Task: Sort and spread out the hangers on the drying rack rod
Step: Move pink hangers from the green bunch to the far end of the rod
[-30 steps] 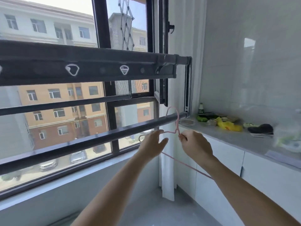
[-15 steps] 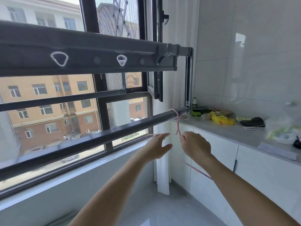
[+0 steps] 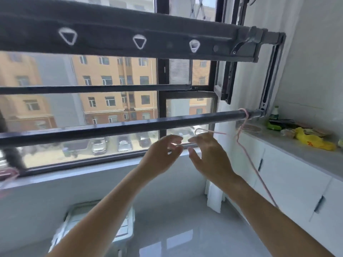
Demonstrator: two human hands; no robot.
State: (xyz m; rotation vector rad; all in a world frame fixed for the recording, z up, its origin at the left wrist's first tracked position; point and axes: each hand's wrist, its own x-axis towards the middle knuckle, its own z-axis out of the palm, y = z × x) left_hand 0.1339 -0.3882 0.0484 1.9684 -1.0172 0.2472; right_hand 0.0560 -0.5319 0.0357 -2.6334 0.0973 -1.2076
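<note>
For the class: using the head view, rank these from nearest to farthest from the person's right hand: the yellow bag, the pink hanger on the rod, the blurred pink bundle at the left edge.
1. pink hanger, just right of the right hand, hooked on the rod.
2. yellow bag, farther right, on the counter.
3. pink bundle, far left edge.

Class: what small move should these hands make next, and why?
Probably reach left for the bunched pink hangers: the thin pink wire hanger hangs at the right end of the dark metal rod, and the left hand and right hand look empty.
</note>
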